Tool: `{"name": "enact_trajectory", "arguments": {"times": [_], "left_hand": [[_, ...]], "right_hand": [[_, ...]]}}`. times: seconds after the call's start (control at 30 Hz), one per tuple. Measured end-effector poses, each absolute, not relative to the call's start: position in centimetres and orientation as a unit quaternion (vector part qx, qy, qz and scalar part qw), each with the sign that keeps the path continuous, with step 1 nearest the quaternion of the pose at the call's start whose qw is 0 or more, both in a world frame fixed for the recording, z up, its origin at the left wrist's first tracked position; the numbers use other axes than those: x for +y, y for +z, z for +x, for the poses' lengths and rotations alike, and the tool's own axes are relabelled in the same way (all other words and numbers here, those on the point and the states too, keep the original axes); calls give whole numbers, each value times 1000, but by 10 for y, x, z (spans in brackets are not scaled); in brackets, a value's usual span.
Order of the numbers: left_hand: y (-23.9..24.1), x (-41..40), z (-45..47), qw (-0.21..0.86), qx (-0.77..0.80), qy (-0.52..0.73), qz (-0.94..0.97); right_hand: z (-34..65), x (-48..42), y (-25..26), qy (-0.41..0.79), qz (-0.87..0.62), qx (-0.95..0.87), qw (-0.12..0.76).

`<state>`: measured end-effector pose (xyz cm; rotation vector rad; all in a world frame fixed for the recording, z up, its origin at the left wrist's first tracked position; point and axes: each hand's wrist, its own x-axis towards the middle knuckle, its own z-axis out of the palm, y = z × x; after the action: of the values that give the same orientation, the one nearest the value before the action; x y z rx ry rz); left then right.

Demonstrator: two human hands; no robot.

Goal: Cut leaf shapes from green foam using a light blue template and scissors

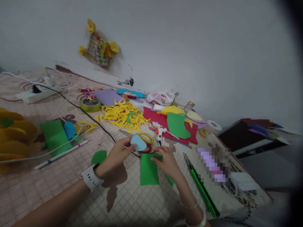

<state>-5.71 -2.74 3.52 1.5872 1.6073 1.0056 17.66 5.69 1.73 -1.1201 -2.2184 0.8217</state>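
Note:
My left hand (120, 153) pinches a rounded light blue piece (139, 143) that looks like craft foam or felt, between thumb and fingers. Behind that piece lie scissors with yellow and red handles (146, 137), partly covered. My right hand (167, 161) is over the top corner of a green rectangle (149, 173), thumb and fingers apart; whether they touch it I cannot tell. Another green strip (169, 179) shows partly under this hand. A white glue gun (160, 133) lies just beyond my right fingers. Beside my left wrist is a rounded green piece (99, 156).
Yellow scraps (125, 115) pile up ahead, near a roll of tape (90, 104). A black cable (87, 115) runs from the power strip (39, 93) across the table. At right lies a green-and-black cutter (202, 189); at left, yellow petal-like pieces (14, 138).

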Motion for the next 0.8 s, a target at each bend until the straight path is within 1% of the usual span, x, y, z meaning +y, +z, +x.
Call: {"name": "enact_trajectory", "arguments": {"times": [0.1,0.17,0.23,0.33,0.47,0.57,0.63,0.7,0.8], "left_hand": [[31,-33,-67,365,598,274,659],[31,-42,-77,370,590,197,690],[34,-53,-88,347,601,146,705],[41,-65,-104,287,642,124,700],[54,-70,-110,213,701,159,662],[62,-64,-98,203,708,223,639],[67,-56,-84,239,674,273,643],[73,-45,-70,303,615,318,655],[88,-30,-56,385,555,378,633]], "right_hand": [[180,57,9,253,-418,-845,217],[178,56,7,231,-415,-857,201],[175,57,7,214,-410,-866,193],[171,61,8,199,-400,-874,192],[167,67,10,198,-380,-879,211],[164,67,19,224,-344,-881,236],[161,66,32,253,-309,-880,255],[157,66,50,276,-278,-876,281],[151,69,81,287,-249,-861,339]]}}
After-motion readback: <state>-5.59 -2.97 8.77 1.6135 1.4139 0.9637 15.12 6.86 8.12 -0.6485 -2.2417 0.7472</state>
